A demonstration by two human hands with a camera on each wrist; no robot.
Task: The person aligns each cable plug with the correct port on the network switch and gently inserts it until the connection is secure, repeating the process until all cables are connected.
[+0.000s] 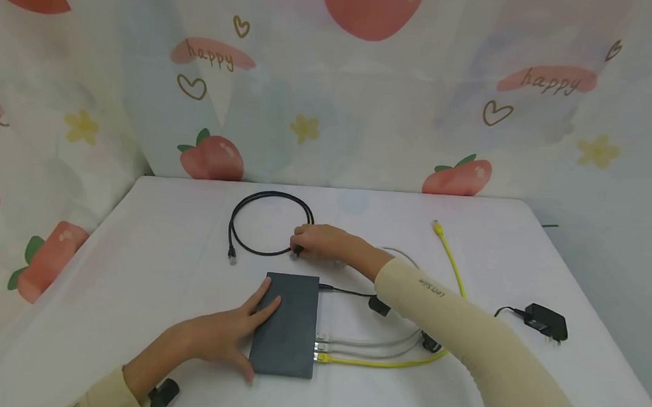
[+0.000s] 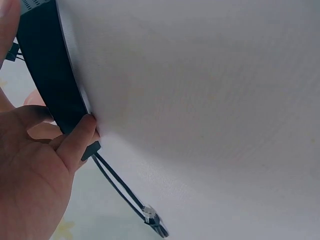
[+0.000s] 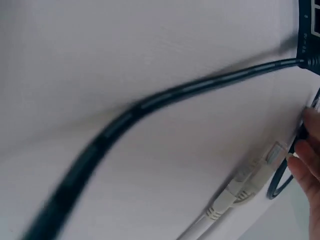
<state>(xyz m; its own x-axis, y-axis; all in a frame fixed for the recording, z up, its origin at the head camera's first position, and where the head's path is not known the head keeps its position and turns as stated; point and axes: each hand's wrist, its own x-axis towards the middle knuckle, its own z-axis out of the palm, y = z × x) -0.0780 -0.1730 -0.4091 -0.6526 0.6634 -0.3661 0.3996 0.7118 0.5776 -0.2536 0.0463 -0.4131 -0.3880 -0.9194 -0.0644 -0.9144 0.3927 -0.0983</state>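
Observation:
A dark grey network switch (image 1: 289, 329) lies flat on the table, with a yellow cable (image 1: 379, 364), grey cables and a thin black power lead (image 1: 349, 291) in its right side. My left hand (image 1: 219, 334) rests on its left side, fingers spread over the top and thumb at the near corner. The left wrist view shows fingertips (image 2: 85, 127) against the casing's edge. Beyond the switch, my right hand (image 1: 321, 241) pinches one plug end of a coiled black network cable (image 1: 274, 194). That cable's other plug (image 1: 232, 257) lies on the table.
A black power adapter (image 1: 546, 322) lies at the right of the table. The yellow cable's loose plug (image 1: 437, 227) points toward the back. Clear-ended grey plugs (image 3: 250, 175) lie close to my right fingers. A patterned cloth (image 1: 363, 108) hangs behind the table.

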